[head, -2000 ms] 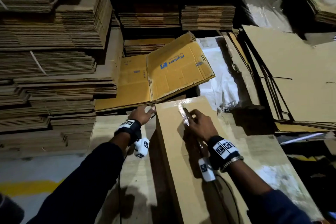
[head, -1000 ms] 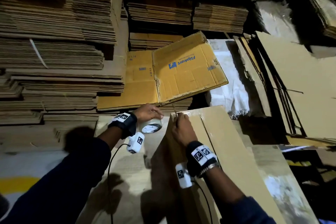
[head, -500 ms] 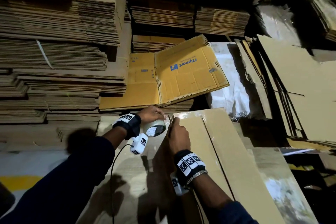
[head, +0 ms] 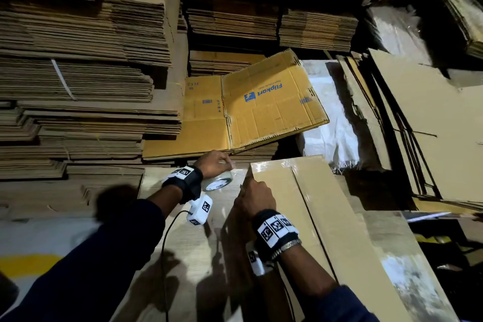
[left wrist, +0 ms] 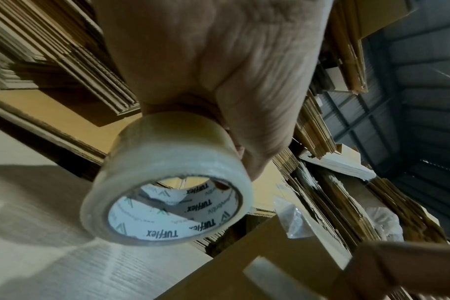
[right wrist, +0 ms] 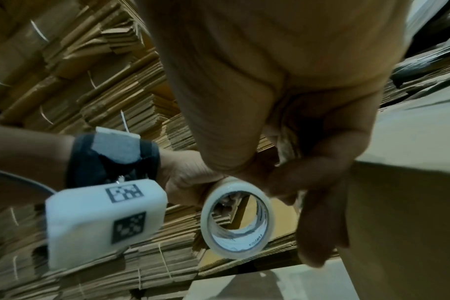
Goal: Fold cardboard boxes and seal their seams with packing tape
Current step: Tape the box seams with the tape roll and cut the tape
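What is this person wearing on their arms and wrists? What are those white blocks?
Both arms are in dark navy long sleeves. Each wrist carries a black strap with white square-patterned marker tags. A white box-shaped camera unit with the same black-and-white markers hangs under the left wrist, trailing a thin black cable. The right wrist also has a silver metal bracelet. Both hands are bare.

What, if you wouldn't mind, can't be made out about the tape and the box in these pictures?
- Tape roll: its free end, hidden by the left hand in the head view.
- Box: the near end, cut off by the frame's bottom edge.
- Right hand: what its fingers pinch at the box corner; blurred in the right wrist view.
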The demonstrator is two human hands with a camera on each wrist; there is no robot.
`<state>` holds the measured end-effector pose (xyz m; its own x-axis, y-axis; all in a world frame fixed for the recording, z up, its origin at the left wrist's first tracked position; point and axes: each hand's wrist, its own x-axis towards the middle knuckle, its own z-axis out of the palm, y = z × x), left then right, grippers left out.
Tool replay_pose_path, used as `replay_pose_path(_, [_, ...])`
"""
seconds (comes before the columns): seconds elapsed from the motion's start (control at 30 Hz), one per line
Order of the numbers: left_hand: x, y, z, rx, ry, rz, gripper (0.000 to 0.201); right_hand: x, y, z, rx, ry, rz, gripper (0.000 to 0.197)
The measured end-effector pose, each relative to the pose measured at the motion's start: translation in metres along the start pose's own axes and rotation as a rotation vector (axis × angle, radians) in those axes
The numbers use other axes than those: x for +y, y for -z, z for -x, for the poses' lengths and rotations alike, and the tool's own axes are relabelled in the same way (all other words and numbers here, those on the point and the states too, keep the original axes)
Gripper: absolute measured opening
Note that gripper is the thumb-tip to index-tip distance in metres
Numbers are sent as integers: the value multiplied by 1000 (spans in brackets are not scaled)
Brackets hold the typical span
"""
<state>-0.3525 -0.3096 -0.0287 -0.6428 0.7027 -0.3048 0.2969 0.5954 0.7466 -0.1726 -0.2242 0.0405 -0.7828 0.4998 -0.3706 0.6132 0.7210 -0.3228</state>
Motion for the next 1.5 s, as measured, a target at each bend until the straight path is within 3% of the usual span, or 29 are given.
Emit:
replay_pose_path(0.23, [-20, -8, 21, 125, 38, 434, 16, 4, 26, -7, 199, 2, -166, 36])
replay_pose_path(0.43, [-20, -28, 49, 216, 111, 693, 15, 15, 30, -57, 252, -198, -181, 70])
replay_pose_path(0.57, [-11, -34, 61, 227, 188, 778, 26, 13, 24, -70, 224, -233, -99, 80])
replay_pose_path(0.83, [-5, -39, 58, 417, 223, 784, 37, 13, 16, -77, 198, -199, 14, 81])
replay_pose_path(0.97, [-3, -43, 61, 495, 236, 779, 32, 15, 5, -77, 217, -127, 73, 61])
replay_pose_path(1.03, [2, -48, 64, 521, 216, 763, 22, 21, 2, -77, 208, -85, 70, 62])
replay_pose_path(1.2, [26, -53, 76, 490, 122, 716, 8, 43, 18, -70, 85, -49, -242, 97])
replay_pose_path(1.37, [93, -49, 97, 460, -109, 606, 6, 91, 36, -60, -13, -79, -606, 91])
replay_pose_path(1.5, [167, -60, 114, 508, -258, 487, 18, 155, 50, -33, 26, -46, -702, 79])
